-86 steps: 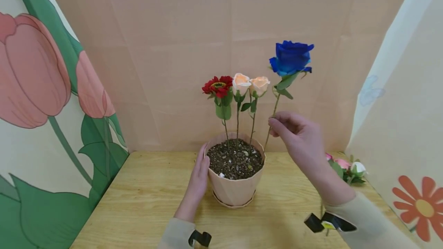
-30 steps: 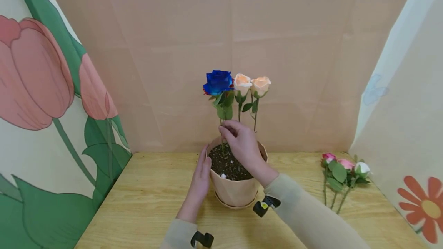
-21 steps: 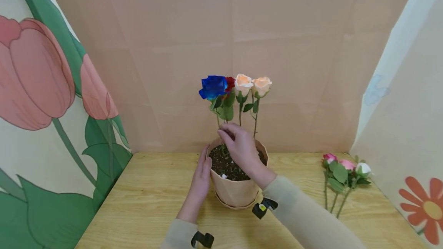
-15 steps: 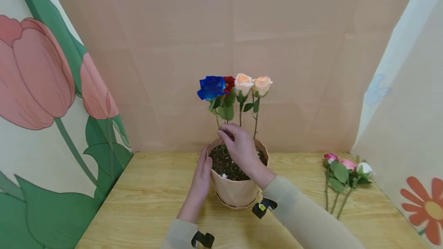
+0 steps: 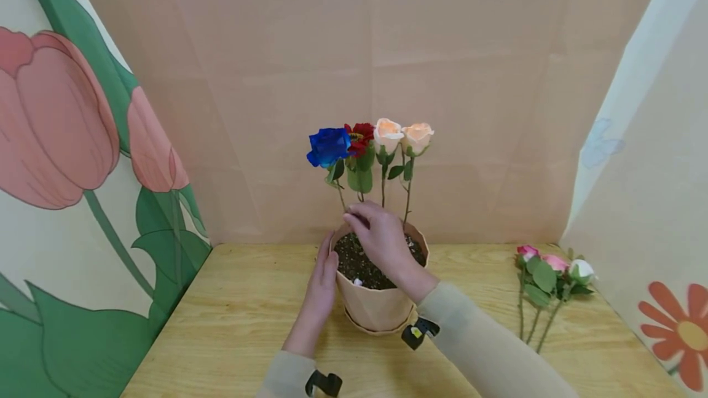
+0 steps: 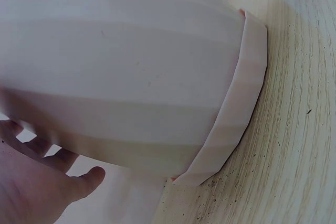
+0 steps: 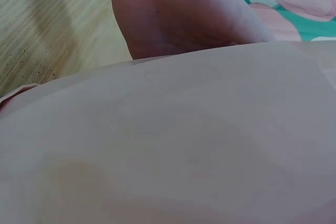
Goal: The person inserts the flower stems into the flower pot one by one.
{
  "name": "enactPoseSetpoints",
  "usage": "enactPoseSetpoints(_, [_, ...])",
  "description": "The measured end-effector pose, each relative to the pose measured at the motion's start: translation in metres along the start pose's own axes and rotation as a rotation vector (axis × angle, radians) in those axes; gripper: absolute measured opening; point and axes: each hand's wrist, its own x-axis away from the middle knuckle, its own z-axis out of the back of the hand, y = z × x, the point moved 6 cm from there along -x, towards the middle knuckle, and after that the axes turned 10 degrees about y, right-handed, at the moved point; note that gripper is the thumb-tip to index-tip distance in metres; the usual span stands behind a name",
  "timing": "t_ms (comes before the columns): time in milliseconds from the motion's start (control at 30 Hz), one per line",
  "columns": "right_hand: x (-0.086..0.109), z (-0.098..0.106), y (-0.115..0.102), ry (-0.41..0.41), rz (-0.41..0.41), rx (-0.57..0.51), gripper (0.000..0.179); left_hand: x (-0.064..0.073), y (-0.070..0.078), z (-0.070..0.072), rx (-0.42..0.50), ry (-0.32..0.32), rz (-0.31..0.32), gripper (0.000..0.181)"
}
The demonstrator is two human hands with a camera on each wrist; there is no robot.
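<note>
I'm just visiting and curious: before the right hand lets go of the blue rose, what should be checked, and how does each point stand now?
1. Right hand pinching the blue rose by its stem: ok.
2. Left hand against the pot: ok.
3. Pot sitting in its saucer: ok.
4. Blue rose upright: not ok, it leans left.
5. Stem's lower end firm in the soil: cannot tell, the view is blocked.
6. Red flower standing upright: ok.

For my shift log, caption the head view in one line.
Right fingers pinch a blue rose by its stem over the soil-filled pot; left fingers rest against the pot's side.
</note>
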Motion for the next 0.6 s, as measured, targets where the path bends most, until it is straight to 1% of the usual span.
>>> enactPoseSetpoints(300, [0.0000, 0.0000, 0.0003, -0.009, -0.005, -0.017, 0.010, 0.0002, -0.0003, -0.0002, 0.000, 0.001, 0.003, 0.059])
enactPoseSetpoints(467, [0.0007, -0.0009, -0.0012, -0.014, 0.015, -0.010, 0.012, 0.0013, 0.0012, 0.0001, 0.008, -0.002, -0.001, 0.058])
enactPoseSetpoints(600, [0.0014, -0.0003, -0.0019, -0.011, 0.004, -0.009, 0.013, 0.0012, 0.0017, 0.0000, 0.014, -0.005, -0.004, 0.057])
